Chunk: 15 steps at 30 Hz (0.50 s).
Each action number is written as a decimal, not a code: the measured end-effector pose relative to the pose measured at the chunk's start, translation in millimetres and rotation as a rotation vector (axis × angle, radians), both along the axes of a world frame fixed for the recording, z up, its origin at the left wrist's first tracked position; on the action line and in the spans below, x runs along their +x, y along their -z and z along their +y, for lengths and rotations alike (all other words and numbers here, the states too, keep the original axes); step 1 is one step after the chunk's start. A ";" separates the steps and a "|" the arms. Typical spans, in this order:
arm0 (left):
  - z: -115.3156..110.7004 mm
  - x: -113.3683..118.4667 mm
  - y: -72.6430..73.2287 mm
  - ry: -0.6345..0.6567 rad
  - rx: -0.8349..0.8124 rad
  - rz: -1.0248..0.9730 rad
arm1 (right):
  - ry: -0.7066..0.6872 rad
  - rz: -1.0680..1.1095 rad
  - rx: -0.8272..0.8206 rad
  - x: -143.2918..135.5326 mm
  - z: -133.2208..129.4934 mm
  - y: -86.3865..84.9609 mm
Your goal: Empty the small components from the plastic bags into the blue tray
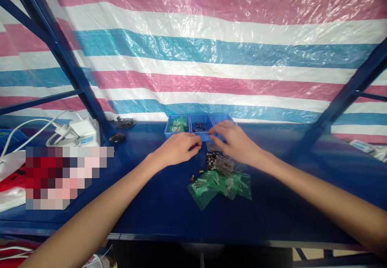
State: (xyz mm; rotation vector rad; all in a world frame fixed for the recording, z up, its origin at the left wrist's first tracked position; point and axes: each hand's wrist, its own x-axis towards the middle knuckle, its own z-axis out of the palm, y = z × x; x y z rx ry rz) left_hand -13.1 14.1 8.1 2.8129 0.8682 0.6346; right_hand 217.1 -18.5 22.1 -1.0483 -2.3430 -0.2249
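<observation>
A small blue tray (177, 118) with three compartments stands at the back of the blue table; the left one holds green bags, the middle one small dark parts. My left hand (179, 148) rests just in front of it, fingers pinched together, possibly on a tiny part I cannot make out. My right hand (232, 139) reaches over the tray's front right edge, fingers curled down. Below my hands lie a heap of small dark metal parts (218, 162) and a pile of green plastic bags (220, 185).
White chargers and cables (79, 131) lie at the left back, beside two dark round objects (117, 138). Blue frame posts (68, 60) rise on both sides. A striped tarpaulin (211, 50) closes the back. The table's front edge (193, 237) is near me.
</observation>
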 end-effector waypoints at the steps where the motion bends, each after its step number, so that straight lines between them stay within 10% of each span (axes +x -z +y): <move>1: -0.3 -0.7 -3.6 0.018 -0.106 -0.018 | -0.026 -0.018 -0.047 -0.3 -11.2 3.1; 6: -3.6 -9.6 -27.0 0.187 -0.742 0.122 | -0.083 -0.126 -0.160 -6.5 -31.8 22.6; 15: -9.8 -2.7 -20.0 0.143 -0.741 0.245 | -0.077 -0.237 -0.093 -24.8 -55.2 25.6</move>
